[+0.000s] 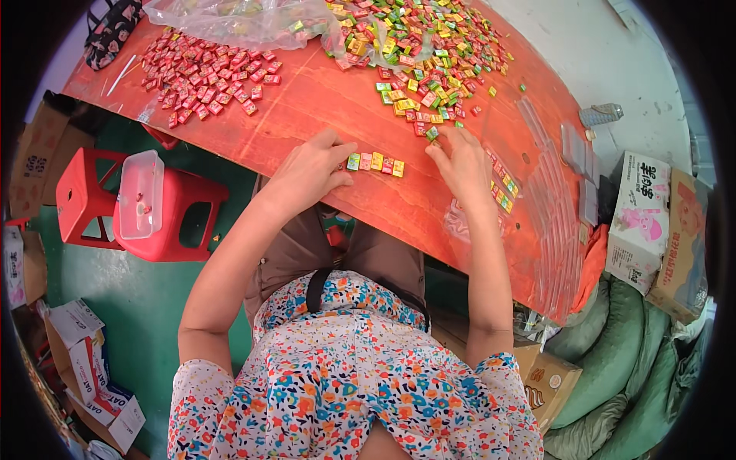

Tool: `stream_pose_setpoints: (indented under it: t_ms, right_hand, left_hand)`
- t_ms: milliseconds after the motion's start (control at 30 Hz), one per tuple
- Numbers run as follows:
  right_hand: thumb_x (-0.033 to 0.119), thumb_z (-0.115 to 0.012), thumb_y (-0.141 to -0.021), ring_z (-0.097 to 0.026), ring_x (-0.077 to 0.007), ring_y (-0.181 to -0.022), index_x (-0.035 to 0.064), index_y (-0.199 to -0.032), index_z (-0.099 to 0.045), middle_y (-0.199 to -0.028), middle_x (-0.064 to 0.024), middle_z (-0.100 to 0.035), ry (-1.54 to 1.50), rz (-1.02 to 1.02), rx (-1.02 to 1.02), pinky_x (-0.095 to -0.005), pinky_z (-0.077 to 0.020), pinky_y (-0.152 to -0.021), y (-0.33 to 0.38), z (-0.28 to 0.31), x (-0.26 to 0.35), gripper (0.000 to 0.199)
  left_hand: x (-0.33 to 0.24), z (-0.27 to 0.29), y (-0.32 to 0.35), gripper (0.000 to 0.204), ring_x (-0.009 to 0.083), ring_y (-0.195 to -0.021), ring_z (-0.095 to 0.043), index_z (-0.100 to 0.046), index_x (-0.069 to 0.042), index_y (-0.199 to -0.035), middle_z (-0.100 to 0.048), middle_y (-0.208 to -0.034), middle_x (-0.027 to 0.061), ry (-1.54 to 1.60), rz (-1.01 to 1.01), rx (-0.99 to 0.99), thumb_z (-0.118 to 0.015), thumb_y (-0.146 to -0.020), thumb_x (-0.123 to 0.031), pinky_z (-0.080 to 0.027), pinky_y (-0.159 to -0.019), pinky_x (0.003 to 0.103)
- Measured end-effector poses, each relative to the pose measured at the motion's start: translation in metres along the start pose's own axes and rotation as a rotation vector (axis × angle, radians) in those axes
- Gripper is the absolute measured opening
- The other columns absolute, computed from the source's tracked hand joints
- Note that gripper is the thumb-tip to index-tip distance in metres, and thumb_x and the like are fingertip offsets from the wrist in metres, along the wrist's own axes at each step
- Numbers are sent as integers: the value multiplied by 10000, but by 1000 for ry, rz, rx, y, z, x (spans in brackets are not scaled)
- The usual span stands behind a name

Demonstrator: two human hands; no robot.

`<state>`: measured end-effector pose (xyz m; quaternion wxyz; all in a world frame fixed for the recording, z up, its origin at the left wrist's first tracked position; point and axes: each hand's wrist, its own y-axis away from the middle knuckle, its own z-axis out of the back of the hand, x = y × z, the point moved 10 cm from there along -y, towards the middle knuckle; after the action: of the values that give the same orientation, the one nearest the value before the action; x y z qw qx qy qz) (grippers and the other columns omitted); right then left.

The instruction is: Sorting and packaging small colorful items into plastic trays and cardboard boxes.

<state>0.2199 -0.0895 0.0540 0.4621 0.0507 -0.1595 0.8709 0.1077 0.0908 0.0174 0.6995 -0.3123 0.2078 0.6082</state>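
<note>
On the red table, a short row of small candy-sized boxes [376, 163] in green, pink, yellow and red lies in front of me. My left hand [307, 172] is at the row's left end, its thumb and forefinger apart on either side of the end box, part of which they hide. My right hand [462, 165] reaches to the near edge of the mixed pile [429, 69]. Its fingertips are at a small green box [432, 133] and appear to pinch it. Beside that hand, clear plastic packs [502, 188] hold similar rows of boxes.
A heap of red boxes [211, 77] lies at the far left, beside a clear plastic bag [238, 21]. Long clear plastic trays [556, 222] lie along the right. Left of the table, red stools [172, 207] bear a clear tub [141, 195]. Cartons [640, 218] stand at right.
</note>
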Motion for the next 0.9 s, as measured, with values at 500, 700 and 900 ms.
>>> stream_pose_setpoints:
  t_ms: [500, 700, 900]
  right_hand:
    - [37, -716, -821, -631, -170, -859, 21, -1167, -638, -972, -85, -608, -552, 77, 288, -311, -515, -743, 34, -34, 17, 355]
    - [178, -699, -854, -629, -308, -973, 59, -1159, -652, -1057, -115, -610, -362, 248, 124, -400, -510, -824, 36, -32, 30, 331]
    - [158, -722, -836, -630, -296, -969, 54, -1116, -667, -1036, -109, -610, -390, 187, 39, -391, -517, -801, 57, -10, 18, 304]
  left_hand:
    - [-11, -13, -17, 452, 349, -945, -639, -648, -86, -1215, -586, -1066, 150, -106, -3, -3, -760, -804, -238, -529, -803, 449]
    - [-16, -24, -24, 350, 297, -866, -644, -697, -98, -1162, -593, -978, 111, -179, -22, 54, -731, -848, -248, -513, -730, 417]
    - [-42, -30, -21, 244, 297, -798, -652, -724, -116, -1058, -584, -932, 94, -121, -69, 5, -711, -863, -262, -531, -663, 428]
